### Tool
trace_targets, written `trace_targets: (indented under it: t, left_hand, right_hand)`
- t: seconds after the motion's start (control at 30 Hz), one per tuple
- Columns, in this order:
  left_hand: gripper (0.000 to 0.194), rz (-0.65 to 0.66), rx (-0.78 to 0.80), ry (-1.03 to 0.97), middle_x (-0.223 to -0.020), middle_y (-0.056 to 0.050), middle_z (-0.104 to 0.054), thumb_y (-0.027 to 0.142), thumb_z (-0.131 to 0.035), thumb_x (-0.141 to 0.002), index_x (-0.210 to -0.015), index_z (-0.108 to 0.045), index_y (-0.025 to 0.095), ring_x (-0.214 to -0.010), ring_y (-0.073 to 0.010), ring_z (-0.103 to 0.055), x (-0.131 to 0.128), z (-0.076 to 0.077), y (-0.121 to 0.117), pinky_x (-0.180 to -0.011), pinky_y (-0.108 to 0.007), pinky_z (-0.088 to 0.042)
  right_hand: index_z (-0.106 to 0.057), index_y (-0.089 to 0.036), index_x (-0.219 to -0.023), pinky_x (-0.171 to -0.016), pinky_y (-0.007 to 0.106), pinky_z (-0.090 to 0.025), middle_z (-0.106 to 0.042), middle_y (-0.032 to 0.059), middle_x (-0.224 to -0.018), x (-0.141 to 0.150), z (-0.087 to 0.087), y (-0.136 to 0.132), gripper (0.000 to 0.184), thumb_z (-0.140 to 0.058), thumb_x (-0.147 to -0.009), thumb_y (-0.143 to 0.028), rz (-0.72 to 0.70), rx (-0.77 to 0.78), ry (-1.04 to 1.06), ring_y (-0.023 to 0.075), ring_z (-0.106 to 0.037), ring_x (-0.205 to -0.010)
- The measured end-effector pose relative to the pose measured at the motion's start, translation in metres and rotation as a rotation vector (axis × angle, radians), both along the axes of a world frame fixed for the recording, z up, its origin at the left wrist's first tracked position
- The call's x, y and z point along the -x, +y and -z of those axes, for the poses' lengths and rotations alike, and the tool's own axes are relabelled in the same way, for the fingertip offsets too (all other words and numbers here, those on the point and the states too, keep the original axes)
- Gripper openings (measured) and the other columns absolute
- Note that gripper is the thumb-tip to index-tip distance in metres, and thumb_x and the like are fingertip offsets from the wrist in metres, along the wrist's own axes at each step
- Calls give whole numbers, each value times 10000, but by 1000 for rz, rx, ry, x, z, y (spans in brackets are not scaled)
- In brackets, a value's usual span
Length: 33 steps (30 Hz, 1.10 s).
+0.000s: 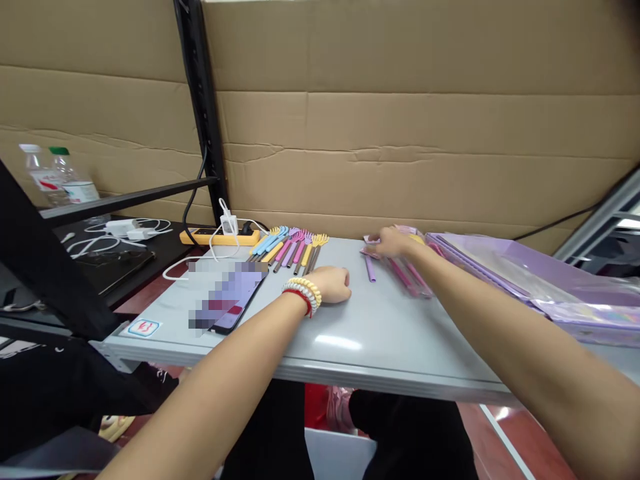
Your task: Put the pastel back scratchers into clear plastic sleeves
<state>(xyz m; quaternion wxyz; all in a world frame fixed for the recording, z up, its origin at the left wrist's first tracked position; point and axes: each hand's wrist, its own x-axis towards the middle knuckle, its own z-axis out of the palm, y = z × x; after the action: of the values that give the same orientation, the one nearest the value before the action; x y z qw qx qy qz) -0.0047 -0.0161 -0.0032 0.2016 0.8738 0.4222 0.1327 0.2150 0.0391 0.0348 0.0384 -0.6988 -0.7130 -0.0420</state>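
Note:
My left hand [334,285], with braided bands at the wrist, rests on the grey table [320,333] with its fingers curled in; nothing sticks out of it. Farther right, my right hand [391,241] is closed on pink plastic packets [407,275], which are smeared by motion. Its fingertips are partly hidden. Just below that hand lies a short purple stick [370,269]. Beyond my left hand, several forks [293,248] with blue, yellow, pink and purple heads and metal-coloured lower ends lie in a row.
Left of my left hand lies a phone [237,300], partly pixelated. A yellow power strip [200,237] with a white charger [229,223] stands at the back left. Purple folders or trays [500,267] fill the right side. A cardboard wall [400,120] closes off the back.

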Motion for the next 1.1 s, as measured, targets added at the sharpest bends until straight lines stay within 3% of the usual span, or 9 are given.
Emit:
trace_targets:
  t: [0.13,0.23,0.37,0.5,0.67,0.8,0.93,1.1]
  left_hand:
    - [99,-11,71,29,-747,-105,-662,232,-669,-574,-653,-624,194,-749,-291,-633,-1,-8,7,-675,-345,-471]
    - [96,19,84,62,-740,-106,-671,278,-654,-607,-631,-612,195,-711,-262,-627,-2,-8,12,-666,-333,-462]
    - [132,52,86,66,-767,-109,-688,324,-638,-640,-673,-636,196,-706,-248,-631,0,-8,15,-661,-320,-460]
    - [226,80,95,151,-899,-90,-697,370,-588,-691,-837,-663,215,-780,-244,-645,4,-12,14,-678,-311,-478]
    - [299,110,49,258,-1031,-89,-685,401,-513,-747,-945,-650,225,-892,-252,-644,4,-16,11,-727,-328,-497]
    - [327,116,5,259,-1080,-103,-675,407,-489,-776,-998,-642,222,-961,-261,-639,4,-14,8,-800,-344,-494]
    - [329,115,-22,247,-1084,-96,-672,420,-484,-787,-1006,-638,227,-977,-262,-638,5,-12,7,-812,-346,-496]
    - [304,109,-43,229,-1058,-86,-678,403,-494,-776,-982,-640,233,-964,-261,-641,5,-10,9,-803,-349,-495]
  right_hand:
    - [-670,-180,-630,-636,312,-427,-654,63,-650,-4,-3,33,194,-655,-683,-366,-20,307,23,214,-610,-682]
    - [-559,-187,-464,-591,295,-394,-579,29,-539,-10,-1,49,219,-656,-642,-269,-67,430,89,165,-542,-575]
    - [-589,-188,-504,-557,285,-372,-555,11,-516,-17,-1,58,142,-674,-602,-248,-91,476,158,141,-495,-530]
    - [-614,-182,-591,-557,272,-375,-563,0,-545,-22,-3,59,132,-700,-571,-280,-48,503,191,139,-509,-549]
    - [-635,-182,-692,-568,262,-361,-563,-9,-582,-25,3,62,168,-671,-588,-309,-37,464,141,143,-518,-591]
    - [-613,-181,-637,-542,271,-342,-550,0,-546,-21,12,69,149,-662,-575,-307,-52,408,35,160,-517,-569]
    - [-572,-177,-548,-536,266,-344,-548,8,-532,-8,16,72,192,-648,-594,-347,-50,430,6,150,-512,-560]
    - [-579,-175,-537,-526,249,-358,-566,10,-548,29,19,67,199,-630,-609,-354,-130,400,102,140,-522,-570]
